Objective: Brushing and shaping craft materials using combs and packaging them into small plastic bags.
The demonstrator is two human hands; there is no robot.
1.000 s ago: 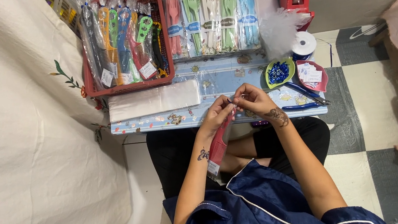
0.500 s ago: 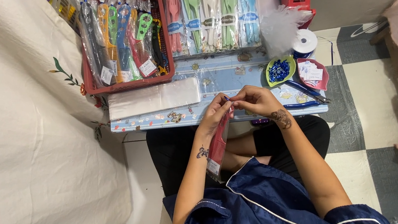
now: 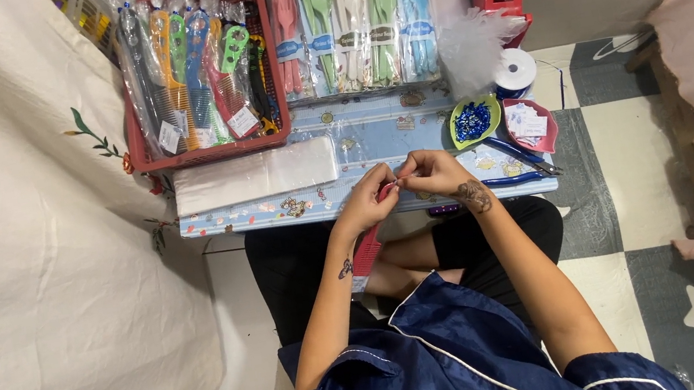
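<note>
My left hand grips a pink comb near its top end; the comb hangs down past my wrist over my lap. My right hand is pinched against the same top end of the comb, fingertips touching the left hand's. Both hands hover at the near edge of a small light-blue patterned table. What sits between the fingertips is too small to tell.
A red basket of bagged combs stands at the table's back left, bagged cutlery sets beside it. A stack of clear bags, a green dish of blue bits, a pink dish, pliers and a tape roll lie around. White cloth at left.
Both hands have stayed at the comb's top end, shifting only slightly; the comb still hangs down over my lap.
</note>
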